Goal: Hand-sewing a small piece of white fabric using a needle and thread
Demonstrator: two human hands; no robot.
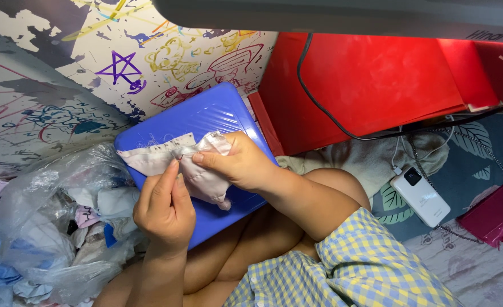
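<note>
Cloth piece (166, 159), pale pink-white, lies across a blue plastic lid (206, 122) that rests on the person's lap. Its long axis runs roughly left-right, w/ a slight drop toward the right end, where it bunches into a puffier lump near the lid's middle.

Right hand (243, 165) comes in from the right and is closed on the cloth's upper right part, thumb and fingers pinching a fold. Left hand (166, 207) comes up from below, fingers curled, w/ thumb and forefinger pressed on the cloth just beside the right hand's pinch. Looks like a pinch too, but the exact contact is partly hidden by the fingers. Both hands meet near the cloth's middle; the flat strip extends away to the left of both grips, the lump hangs below and to the right, under the right hand. The two hands seem about equally near the cloth, since both touch it, w/ the left closer to the free flat end.

Around: clear plastic bag (52, 227) of fabric scraps at the left, touching the lid's edge. Red box (371, 79) behind, w/ a black cable (319, 102) across it. White power bank (419, 193) and a pink case (493, 213) lie well apart to the right. Scribbled wall (63, 74) behind the lid.
</note>
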